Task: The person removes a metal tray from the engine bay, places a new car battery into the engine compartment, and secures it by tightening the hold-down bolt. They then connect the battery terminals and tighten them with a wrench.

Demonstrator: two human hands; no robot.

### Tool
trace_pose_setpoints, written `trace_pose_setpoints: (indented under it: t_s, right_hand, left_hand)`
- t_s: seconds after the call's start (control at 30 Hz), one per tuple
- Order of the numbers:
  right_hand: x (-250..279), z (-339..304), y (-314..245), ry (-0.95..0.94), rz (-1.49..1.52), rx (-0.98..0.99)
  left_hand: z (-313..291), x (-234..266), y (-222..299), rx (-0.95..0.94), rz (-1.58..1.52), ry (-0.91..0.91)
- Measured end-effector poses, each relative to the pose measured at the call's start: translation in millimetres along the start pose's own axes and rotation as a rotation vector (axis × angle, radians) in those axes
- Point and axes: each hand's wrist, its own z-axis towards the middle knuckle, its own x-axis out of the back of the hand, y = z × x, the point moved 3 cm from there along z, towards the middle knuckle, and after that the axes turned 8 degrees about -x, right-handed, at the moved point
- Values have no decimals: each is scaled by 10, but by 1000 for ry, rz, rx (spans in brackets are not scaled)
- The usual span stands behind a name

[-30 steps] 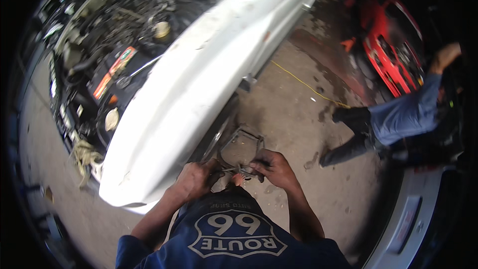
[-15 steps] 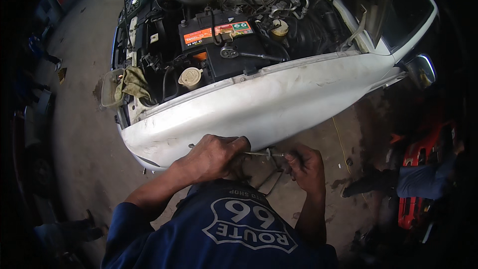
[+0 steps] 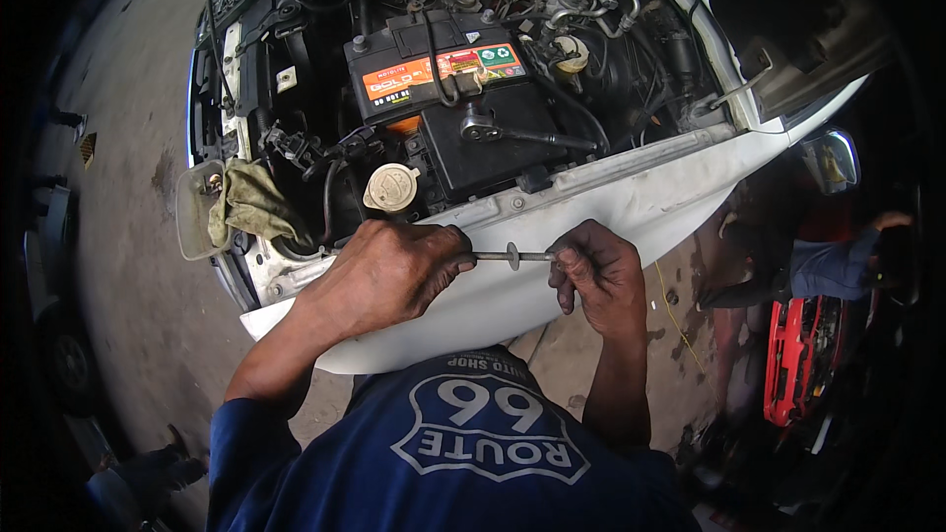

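Observation:
A thin metal rod point(image 3: 488, 256) with a round flat washer point(image 3: 512, 256) on it is stretched level between my two hands, above the white fender point(image 3: 650, 199). My left hand point(image 3: 389, 271) is closed around the rod's left part, and that end is hidden in the fist. My right hand point(image 3: 596, 276) pinches the other end between thumb and fingers. Beyond them in the engine bay is a car battery point(image 3: 434, 74) with an orange label. A ratchet wrench point(image 3: 532, 135) lies across the black box-shaped part point(image 3: 483, 163) beside the battery.
A pale round reservoir cap point(image 3: 391, 187) is just past my left hand. A greenish rag point(image 3: 251, 202) and a clear plastic tub point(image 3: 197, 212) rest at the car's front left corner. Rightward are the side mirror point(image 3: 833, 160), another person's blue sleeve point(image 3: 833, 266) and a red car part point(image 3: 788, 360).
Both hands have risen toward the engine bay with the rod, which is now level over the fender. My view has shifted closer to the car. The person at the right has moved.

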Motion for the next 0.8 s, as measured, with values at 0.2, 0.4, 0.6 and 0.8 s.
trace_pose_setpoints:
  t_s: [0.2,0.4,0.6,0.8]
  right_hand:
    - [-24,304,-97,-87,5,243]
    - [-133,462,-103,-442,48,36]
    - [-234,456,-87,-518,-214,-136]
    - [-136,368,-84,-424,-207,-53]
  left_hand:
    - [-23,78,-105,24,-2,48]
    - [-3,80,-13,55,30,75]
    - [-13,39,137,75,57,37]
    - [-151,5,149,134,144,68]
